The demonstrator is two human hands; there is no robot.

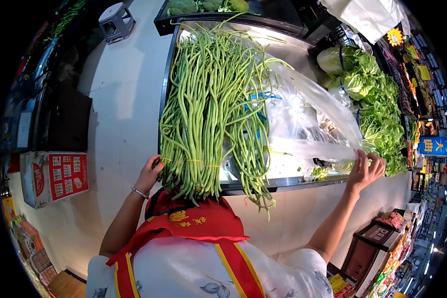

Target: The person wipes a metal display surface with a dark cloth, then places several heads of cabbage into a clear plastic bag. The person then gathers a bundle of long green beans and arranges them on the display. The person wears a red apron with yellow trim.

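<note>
Long green beans (211, 99) lie in tied bundles on a metal display counter (293, 183), their ends hanging over its front edge. My left hand (150, 173) touches the left side of the bundles near a yellow band. My right hand (364, 170) pinches the edge of a clear plastic bag (308, 116) that spreads over the counter to the right of the beans. A red apron over a white patterned shirt fills the lower middle of the view.
Leafy green cabbages (377, 107) are piled at the counter's right end. Broccoli (203, 6) sits in a black tray at the back. A grey stool (115, 20) stands on the pale floor at upper left. A red and white carton (52, 178) rests at left; shelves run at lower right.
</note>
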